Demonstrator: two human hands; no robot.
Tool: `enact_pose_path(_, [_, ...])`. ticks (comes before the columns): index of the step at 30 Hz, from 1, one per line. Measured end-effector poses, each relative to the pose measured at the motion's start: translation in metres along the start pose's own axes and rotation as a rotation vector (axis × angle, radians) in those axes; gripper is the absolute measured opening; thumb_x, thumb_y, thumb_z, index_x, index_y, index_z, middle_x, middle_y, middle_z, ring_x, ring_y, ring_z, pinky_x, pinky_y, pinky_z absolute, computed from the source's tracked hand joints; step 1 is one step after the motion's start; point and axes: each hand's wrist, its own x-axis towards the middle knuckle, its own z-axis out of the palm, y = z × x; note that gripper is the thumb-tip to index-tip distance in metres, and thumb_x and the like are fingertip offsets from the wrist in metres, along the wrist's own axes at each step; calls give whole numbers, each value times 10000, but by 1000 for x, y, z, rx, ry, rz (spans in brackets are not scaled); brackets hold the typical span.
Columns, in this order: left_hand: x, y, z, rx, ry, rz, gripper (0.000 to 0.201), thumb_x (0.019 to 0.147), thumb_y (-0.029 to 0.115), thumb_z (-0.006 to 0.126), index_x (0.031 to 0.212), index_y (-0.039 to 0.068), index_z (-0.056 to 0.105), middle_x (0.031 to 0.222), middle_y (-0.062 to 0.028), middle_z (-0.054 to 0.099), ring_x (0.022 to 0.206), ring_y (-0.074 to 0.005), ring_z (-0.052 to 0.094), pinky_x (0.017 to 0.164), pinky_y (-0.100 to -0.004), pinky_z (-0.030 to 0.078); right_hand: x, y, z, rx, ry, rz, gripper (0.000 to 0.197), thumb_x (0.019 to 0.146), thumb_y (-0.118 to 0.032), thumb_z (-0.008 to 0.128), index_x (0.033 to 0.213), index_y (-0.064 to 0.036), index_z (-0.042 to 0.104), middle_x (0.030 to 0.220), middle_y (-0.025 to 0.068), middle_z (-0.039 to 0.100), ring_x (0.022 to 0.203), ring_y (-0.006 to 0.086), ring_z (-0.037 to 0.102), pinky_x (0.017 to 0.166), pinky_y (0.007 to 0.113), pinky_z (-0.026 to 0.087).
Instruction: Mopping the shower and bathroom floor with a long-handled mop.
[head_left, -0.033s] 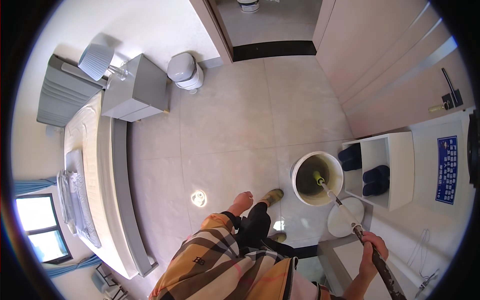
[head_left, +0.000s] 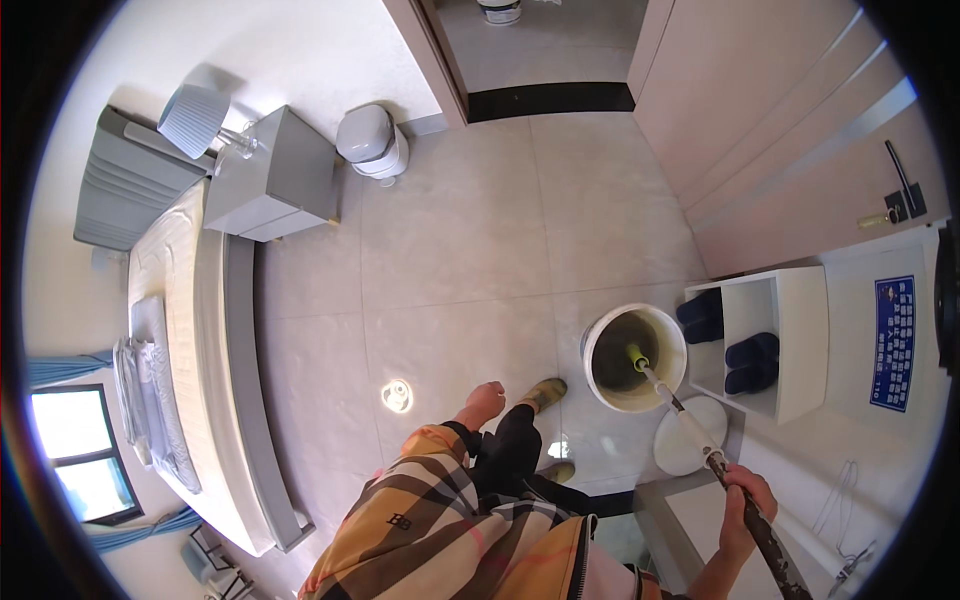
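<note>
My right hand [head_left: 745, 508] is closed around a worn, brown-and-white mop pole [head_left: 690, 420] at the lower right. The pole slants down into a white bucket [head_left: 593, 385], its green socket [head_left: 637, 357] showing above dark, murky water [head_left: 612, 355]. Whatever is fixed below the socket is hidden in the water. My left hand [head_left: 485, 400] hangs in front of my body with its fingers curled, holding nothing that I can see. It is well to the left of the bucket and apart from it.
A round white lid [head_left: 690, 440] and a white shoe rack [head_left: 800, 345] with dark slippers [head_left: 752, 362] stand beside the bucket. At left are a bed [head_left: 190, 400], a grey nightstand [head_left: 270, 170] and a trash bin [head_left: 375, 150]. A doorway with a dark threshold [head_left: 550, 100] lies ahead.
</note>
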Motion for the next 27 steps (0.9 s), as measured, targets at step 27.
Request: enact_pose_path(27, [-155,377,167,-59,-409,1193,361,678,164,621,1030,150,541,912,-70,567,933,-263,531,779,-429,363,-131,97,-82,186,56,833,492,887,-318,490,1258,-3,422,1143,137,549,794,179,607,605,255,496])
